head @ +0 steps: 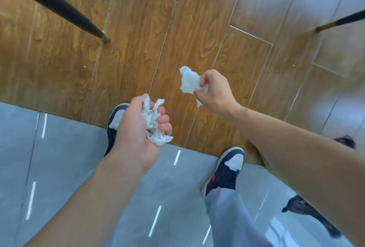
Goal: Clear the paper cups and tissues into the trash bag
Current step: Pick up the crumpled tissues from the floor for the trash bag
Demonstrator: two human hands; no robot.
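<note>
Bare forearms reach out from the bottom of the view over grey floor tile, with two navy sneakers [227, 169] planted near the seam where the tile meets wood-look planks [134, 35]. Left hand [138, 130] is cupped palm-up, fingers curled closed around a crumpled wad of tissue [153, 123] that bulges out past the fingertips; its long axis runs roughly from the thumb side down toward the wrist side of the palm. Right hand [215, 91] pinches a second tissue [189, 80] between thumb and forefinger, the loose paper flaring away to the left toward the other hand, a thin tail hanging below. Both tissues are held in the air, apart from each other. No trash bag or paper cups are in view. Judging by this, gathering is under way and the drop-off is not yet done; next comes finding the bag and carrying both wads to its mouth, perhaps first merging them into one hand
</note>
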